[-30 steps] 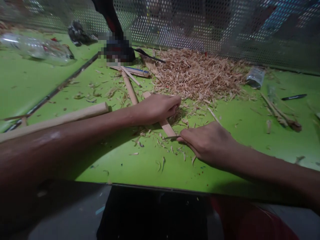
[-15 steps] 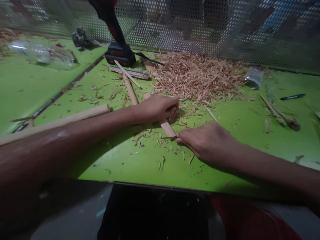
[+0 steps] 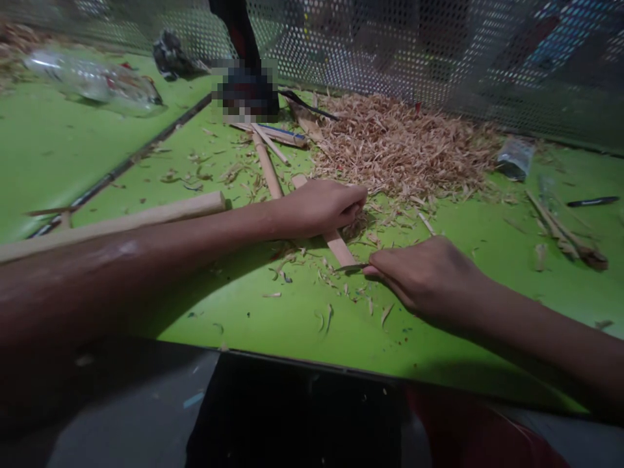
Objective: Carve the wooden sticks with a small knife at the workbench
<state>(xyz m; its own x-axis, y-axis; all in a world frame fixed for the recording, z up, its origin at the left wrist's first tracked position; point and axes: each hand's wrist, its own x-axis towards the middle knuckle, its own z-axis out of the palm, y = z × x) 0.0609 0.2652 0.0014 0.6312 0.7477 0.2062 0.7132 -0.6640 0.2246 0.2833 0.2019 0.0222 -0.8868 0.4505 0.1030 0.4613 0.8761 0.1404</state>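
My left hand (image 3: 324, 207) is closed over a flat wooden stick (image 3: 341, 247) and presses it onto the green table (image 3: 302, 318). The stick's near end pokes out toward me. My right hand (image 3: 429, 276) is closed on a small knife whose thin blade (image 3: 351, 267) touches that near end. Loose shavings lie scattered around both hands.
A large heap of wood shavings (image 3: 404, 146) lies behind my hands. Round dowels (image 3: 121, 221) and thin sticks (image 3: 268, 166) rest at the left, more sticks (image 3: 565, 231) and a black pen (image 3: 592, 201) at the right. A clear plastic bottle (image 3: 97, 81) lies far left; perforated mesh (image 3: 439, 58) backs the table.
The blade has slid back along the stick's near end as my right hand drew slightly toward me. My left hand keeps its hold. The view shifted a little.
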